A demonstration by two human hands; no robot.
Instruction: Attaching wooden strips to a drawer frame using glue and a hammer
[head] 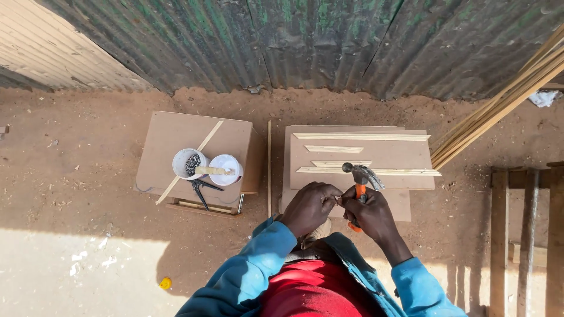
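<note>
My right hand (371,212) grips the orange-handled claw hammer (361,179); left hand (309,206) fingers pinch something tiny, perhaps a nail. Four pale wood strips (361,136) lie on the brown board (411,155), whether nailed I can't tell.

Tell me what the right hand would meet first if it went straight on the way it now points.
The right hand, gripping an orange-handled hammer, points up and slightly left in the picture. It already seems to touch the left hand; past that, it would probably meet the brown board with its thin wooden strips, though depth is unclear.

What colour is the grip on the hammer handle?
Orange, on the hammer in the right hand; the head view shows it.
</note>
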